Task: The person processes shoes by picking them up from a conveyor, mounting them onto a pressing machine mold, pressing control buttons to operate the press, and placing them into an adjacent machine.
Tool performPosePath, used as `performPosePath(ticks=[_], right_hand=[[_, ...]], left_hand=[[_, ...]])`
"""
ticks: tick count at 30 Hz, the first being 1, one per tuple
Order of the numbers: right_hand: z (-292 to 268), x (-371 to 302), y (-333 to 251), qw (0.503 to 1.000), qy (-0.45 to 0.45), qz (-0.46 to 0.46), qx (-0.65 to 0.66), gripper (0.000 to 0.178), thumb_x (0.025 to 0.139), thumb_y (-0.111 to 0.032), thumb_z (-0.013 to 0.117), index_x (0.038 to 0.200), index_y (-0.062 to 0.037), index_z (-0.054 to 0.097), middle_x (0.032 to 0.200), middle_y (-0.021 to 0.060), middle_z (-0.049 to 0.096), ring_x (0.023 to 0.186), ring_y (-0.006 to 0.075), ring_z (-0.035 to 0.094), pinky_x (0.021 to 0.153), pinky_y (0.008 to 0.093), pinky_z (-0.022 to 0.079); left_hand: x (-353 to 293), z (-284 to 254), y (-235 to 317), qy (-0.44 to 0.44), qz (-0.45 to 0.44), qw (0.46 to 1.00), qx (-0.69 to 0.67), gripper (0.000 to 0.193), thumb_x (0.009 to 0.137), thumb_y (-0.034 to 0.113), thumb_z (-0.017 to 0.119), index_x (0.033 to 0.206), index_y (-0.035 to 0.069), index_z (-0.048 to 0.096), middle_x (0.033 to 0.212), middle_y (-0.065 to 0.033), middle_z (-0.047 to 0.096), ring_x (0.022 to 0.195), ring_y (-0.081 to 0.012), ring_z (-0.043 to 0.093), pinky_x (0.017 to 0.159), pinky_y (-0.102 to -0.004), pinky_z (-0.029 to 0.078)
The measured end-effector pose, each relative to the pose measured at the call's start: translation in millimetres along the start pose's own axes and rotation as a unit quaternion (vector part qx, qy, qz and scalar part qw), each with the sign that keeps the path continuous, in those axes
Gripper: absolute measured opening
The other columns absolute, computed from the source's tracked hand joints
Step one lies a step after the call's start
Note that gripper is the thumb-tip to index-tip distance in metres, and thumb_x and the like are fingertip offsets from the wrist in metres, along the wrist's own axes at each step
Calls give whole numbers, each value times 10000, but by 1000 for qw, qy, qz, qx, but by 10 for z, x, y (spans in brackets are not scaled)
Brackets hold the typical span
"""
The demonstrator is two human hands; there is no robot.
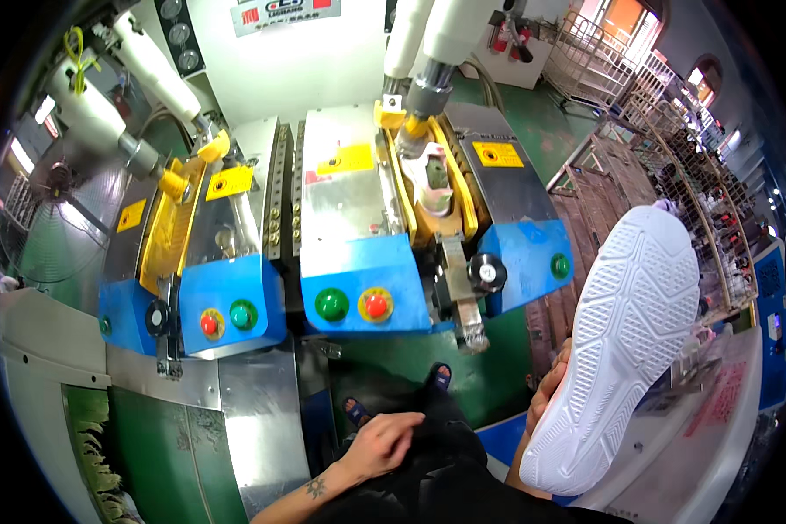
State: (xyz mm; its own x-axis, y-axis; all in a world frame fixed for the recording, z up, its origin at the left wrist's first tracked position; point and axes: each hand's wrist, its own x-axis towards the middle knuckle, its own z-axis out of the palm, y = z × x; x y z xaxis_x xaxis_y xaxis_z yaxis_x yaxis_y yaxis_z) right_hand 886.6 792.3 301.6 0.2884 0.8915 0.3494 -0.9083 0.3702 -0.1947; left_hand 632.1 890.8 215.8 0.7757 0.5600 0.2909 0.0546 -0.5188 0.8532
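A shoe with a white patterned sole (624,336) is held up on the right, its sole facing me. My right hand (550,384) grips it from the side, with part of the fingers hidden behind the sole. My left hand (382,445) hovers over my lap with its fingers loosely bent and nothing seen in them. Ahead stands a two-station shoe press. Another shoe (433,183), pale with a dark opening, sits in the right station between yellow pads (459,175), below a press head (430,92). In the left station the yellow cradle (168,231) shows no shoe.
Green and red buttons (375,305) sit on the blue front panels (358,271). A black knob (486,272) and a metal clamp (458,288) jut toward me. Wire racks (699,201) stand to the right, along with a white machine housing (707,428). A fan (57,218) is at far left.
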Motion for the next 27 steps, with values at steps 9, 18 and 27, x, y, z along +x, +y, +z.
performPosePath(ticks=[9,18,27], right_hand=[[-604,-191,-835,891,319,-65,-316,414,947,-250,518,1275,-26,400,1331,185,462,1241,313,443,963,599,373],[-940,-5,-1343,817,409,-16,-407,394,945,-221,511,1270,-10,444,1276,166,512,1182,286,492,970,518,404],[-986,353,-1313,791,393,23,-468,379,943,-193,505,1266,6,488,1220,148,562,1124,259,542,976,437,434]], left_hand=[[2239,-86,-411,183,-133,974,-17,797,808,84,710,1418,-45,214,1381,-244,430,1298,-296,435,1069,-387,360],[4535,135,-1681,222,-237,921,215,786,793,177,606,1366,-107,149,1241,-327,426,1170,-435,463,1007,-459,383],[4230,-815,-464,44,-392,912,-114,336,752,99,721,1043,-30,615,975,-103,641,839,-187,632,718,-326,523]])
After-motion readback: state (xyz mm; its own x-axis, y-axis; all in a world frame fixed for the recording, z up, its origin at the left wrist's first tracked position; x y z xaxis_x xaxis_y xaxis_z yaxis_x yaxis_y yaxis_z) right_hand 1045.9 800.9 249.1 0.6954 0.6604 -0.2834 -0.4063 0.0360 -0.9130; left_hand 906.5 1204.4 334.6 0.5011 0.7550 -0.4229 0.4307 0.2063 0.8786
